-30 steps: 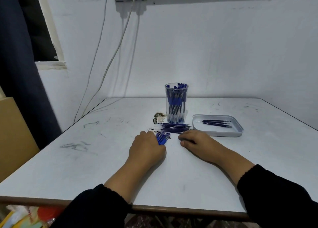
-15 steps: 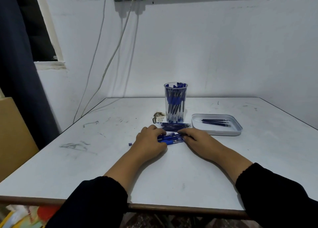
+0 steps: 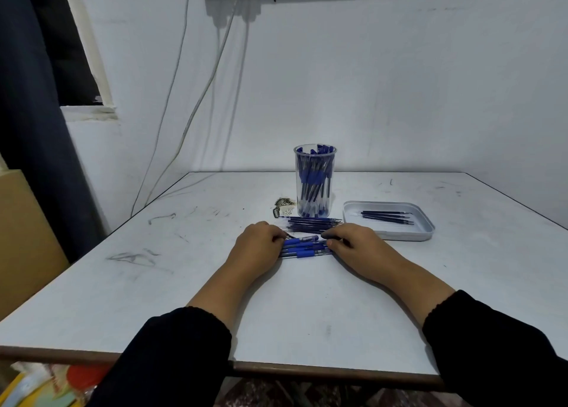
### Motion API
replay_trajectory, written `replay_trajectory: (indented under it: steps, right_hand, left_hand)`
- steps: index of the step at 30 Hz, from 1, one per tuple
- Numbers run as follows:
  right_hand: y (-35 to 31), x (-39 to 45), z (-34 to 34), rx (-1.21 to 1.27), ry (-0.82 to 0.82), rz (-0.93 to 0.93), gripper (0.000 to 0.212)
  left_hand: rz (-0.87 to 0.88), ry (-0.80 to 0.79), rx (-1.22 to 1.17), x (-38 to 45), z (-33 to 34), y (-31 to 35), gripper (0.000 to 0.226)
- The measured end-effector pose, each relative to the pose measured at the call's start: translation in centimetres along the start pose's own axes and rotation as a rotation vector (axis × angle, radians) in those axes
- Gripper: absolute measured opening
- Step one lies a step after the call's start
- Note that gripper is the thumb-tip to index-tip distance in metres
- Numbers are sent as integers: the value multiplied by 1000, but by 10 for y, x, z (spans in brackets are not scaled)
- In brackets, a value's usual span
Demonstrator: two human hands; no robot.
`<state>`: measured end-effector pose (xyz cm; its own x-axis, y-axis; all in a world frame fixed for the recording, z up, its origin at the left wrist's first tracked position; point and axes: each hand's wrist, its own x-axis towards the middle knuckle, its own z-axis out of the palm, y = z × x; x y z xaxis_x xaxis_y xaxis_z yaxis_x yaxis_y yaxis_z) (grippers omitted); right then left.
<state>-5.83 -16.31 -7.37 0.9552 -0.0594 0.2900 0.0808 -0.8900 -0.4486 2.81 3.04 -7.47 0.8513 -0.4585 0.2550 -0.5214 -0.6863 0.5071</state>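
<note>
Looks like the gathering step to me. A bunch of pens [image 3: 304, 248] lies flat on the desk [image 3: 184, 299], close in front of the person, with one hand at each end. The left hand [image 3: 256, 246] has its fingers curled round the left ends and the right hand [image 3: 353, 246] grips the right ends, so the bunch is pinned between them. Just behind sit a pile of refills [image 3: 313, 223], a clear cup [image 3: 314, 182] packed with more pens and a tray [image 3: 427, 231] holding a few refills. Next move, I'd guess: square up the ends, then lift everything in one firm grip so nothing rolls off.
</note>
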Motion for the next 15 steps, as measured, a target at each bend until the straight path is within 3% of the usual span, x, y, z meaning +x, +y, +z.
replay_trajectory:
  steps: [6,15]
  right_hand:
    - [1,0,0,1,3,8,29]
    - [-1,7,3,142,129,19,27]
  left_hand:
    - [32,4,-19,3,1,-4,20]
    - [299,248,116,-2,8,6,19]
